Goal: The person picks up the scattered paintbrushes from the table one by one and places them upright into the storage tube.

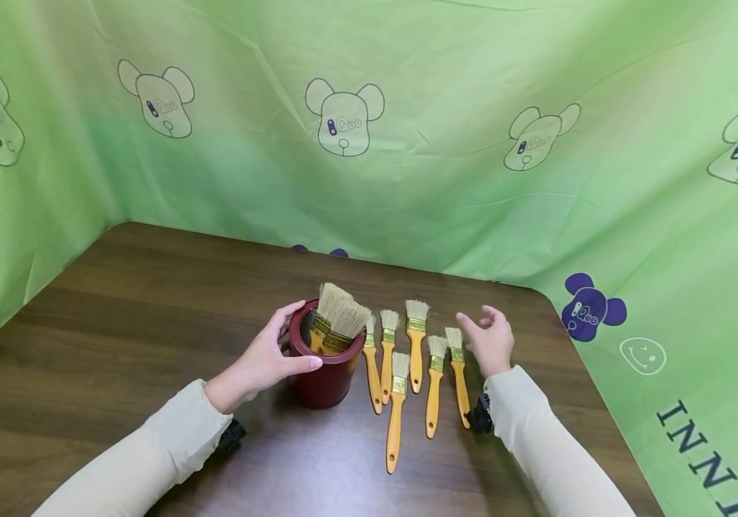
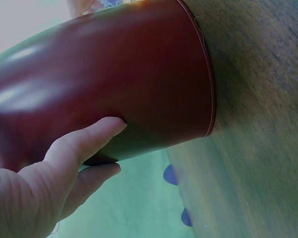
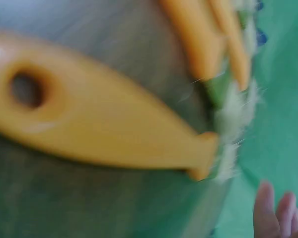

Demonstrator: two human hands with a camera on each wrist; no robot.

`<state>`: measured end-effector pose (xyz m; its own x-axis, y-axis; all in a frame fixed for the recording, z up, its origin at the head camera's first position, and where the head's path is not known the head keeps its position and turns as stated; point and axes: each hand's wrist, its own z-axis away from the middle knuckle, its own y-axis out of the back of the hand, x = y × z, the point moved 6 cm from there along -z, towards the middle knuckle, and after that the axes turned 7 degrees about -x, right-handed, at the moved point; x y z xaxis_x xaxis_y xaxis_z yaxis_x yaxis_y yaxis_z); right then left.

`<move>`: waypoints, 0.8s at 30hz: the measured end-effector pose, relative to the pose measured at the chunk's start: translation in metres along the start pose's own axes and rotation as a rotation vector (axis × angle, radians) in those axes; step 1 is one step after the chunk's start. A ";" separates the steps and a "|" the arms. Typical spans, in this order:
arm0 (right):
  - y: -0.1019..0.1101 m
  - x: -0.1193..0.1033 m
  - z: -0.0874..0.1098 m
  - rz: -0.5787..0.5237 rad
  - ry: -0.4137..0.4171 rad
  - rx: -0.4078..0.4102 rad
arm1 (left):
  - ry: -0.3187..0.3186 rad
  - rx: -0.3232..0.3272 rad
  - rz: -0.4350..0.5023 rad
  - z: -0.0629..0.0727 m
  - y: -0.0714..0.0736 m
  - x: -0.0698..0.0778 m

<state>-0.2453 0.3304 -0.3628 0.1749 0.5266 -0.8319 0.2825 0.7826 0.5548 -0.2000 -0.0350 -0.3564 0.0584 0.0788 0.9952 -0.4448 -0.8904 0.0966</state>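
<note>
My left hand [image 1: 259, 365] grips a dark red round container [image 1: 321, 384] near its rim, thumb on the near side and fingers on the far side. In the left wrist view, fingers curve against its smooth wall [image 2: 124, 64]. Paintbrushes [image 1: 348, 316] stand in the container with their pale bristles up, handles mostly hidden inside. To the right, my right hand [image 1: 492, 343] hovers with loosely bent fingers and nothing in them. It is beside the bristles of the rightmost paintbrush [image 1: 460, 377], whose yellow handle [image 3: 104, 114] looms blurred in the right wrist view.
Several more flat paintbrushes [image 1: 415, 345] with yellow handles lie between the container and my right hand, bristles pointing away from me. All stand or lie on a dark wooden table [image 1: 149, 309]. A green printed cloth [image 1: 408, 187] hangs behind and at both sides.
</note>
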 end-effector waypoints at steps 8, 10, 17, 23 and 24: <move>-0.010 0.029 0.004 0.055 -0.162 -0.172 | 0.014 -0.001 -0.008 0.000 0.000 0.000; -0.012 0.034 0.006 0.066 -0.208 -0.207 | 0.013 0.001 -0.010 0.000 0.001 0.001; -0.017 0.038 0.009 0.103 -0.273 -0.312 | 0.007 0.009 -0.004 -0.001 0.002 0.001; -0.021 0.037 0.010 0.166 -0.280 -0.336 | 0.023 0.006 -0.027 -0.001 0.001 0.000; -0.021 0.037 0.010 0.173 -0.280 -0.335 | 0.026 0.006 -0.029 -0.002 0.001 0.000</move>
<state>-0.2354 0.3303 -0.4052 0.4538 0.5849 -0.6722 -0.0850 0.7794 0.6208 -0.2020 -0.0355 -0.3563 0.0480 0.1161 0.9921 -0.4382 -0.8901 0.1253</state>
